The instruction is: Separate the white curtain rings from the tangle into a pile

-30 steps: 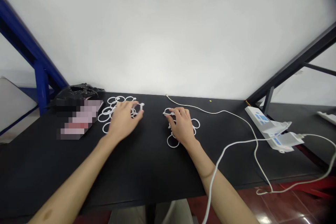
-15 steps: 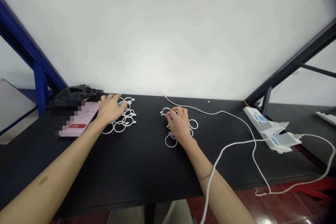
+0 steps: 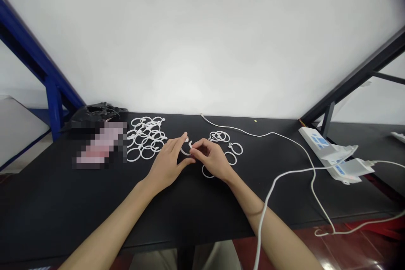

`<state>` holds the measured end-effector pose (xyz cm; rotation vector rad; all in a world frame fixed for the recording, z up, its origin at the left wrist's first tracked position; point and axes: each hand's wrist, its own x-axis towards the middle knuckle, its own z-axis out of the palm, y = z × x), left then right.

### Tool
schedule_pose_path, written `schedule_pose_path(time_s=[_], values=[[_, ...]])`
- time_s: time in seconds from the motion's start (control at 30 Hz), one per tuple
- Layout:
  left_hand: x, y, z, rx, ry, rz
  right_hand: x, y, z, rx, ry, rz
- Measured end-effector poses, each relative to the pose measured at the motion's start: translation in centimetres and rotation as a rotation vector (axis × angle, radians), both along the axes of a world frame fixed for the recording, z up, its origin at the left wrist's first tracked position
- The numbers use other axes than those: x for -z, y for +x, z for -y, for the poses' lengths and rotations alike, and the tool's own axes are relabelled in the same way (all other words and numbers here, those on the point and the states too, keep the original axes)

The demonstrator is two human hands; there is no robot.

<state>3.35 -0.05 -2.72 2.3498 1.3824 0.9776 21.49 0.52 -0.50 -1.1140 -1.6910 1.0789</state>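
A thin white plastic ring (image 3: 185,152) with small end knobs is between my two hands above the black table. My right hand (image 3: 211,159) is closed in a pinch on one end of it. On the other side, my left hand (image 3: 167,162) has its fingers bent around the ring, with the fingertips at a knob and the thumb near my right fingertips; part of the ring is hidden behind them. A pile of similar white rings (image 3: 148,139) lies left of my hands. Several loose white rings (image 3: 236,149) lie beside and behind my right hand.
A blurred-out phone (image 3: 104,143) and a crumpled black bag (image 3: 98,112) lie at the left. A white cable (image 3: 272,133) crosses the right side of the black table (image 3: 177,219) near a white box-like device (image 3: 329,156). A white wall rises behind.
My left hand has moved right from the ring pile to meet my right hand. My right hand has shifted slightly left, away from the loose rings, with a ring in its fingers.
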Motion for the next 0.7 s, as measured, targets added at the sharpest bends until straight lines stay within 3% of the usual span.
schedule_pose_path(time_s=[0.17, 0.5, 0.7], values=[[0.1, 0.1, 0.3, -0.118, 0.068, -0.001, -0.1, -0.3, 0.1, -0.010, 0.000, 0.003], [0.0, 0.2, 0.5, 0.054, -0.099, 0.068, -0.8, -0.2, 0.6, 0.060, 0.292, 0.156], [-0.4, 0.2, 0.6, 0.107, -0.027, 0.048, -1.3, 0.1, 0.3, 0.083, 0.243, 0.149]])
